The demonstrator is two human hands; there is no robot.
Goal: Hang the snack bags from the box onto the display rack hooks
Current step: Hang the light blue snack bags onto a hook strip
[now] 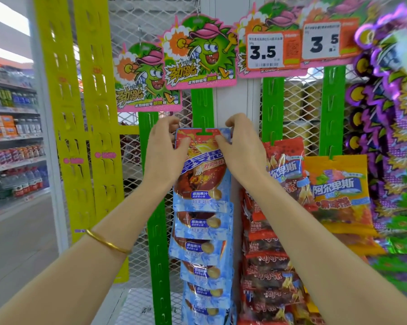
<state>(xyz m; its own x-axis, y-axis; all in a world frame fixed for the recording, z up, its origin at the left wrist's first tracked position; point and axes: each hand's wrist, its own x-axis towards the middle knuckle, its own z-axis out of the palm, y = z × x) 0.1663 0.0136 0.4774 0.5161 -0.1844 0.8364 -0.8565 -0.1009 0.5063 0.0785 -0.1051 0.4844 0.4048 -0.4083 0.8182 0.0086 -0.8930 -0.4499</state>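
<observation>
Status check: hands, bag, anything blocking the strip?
Left hand, right hand both pinching top corners of the blue snack bag. Bag's header on the green strip hook, more bags hung below. Nothing blocking.

Between the cartoon header card (200,52) and the top blue snack bag (201,179) the green clip strip (202,102) is bare; below, stacked blue bags (202,252) fill it. Red bags (268,254) crowd the right side; the neighbouring left strip (156,242) hangs bare

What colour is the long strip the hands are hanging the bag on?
Green; the strip shows best in the head view, above the blue-and-red bag.
</observation>
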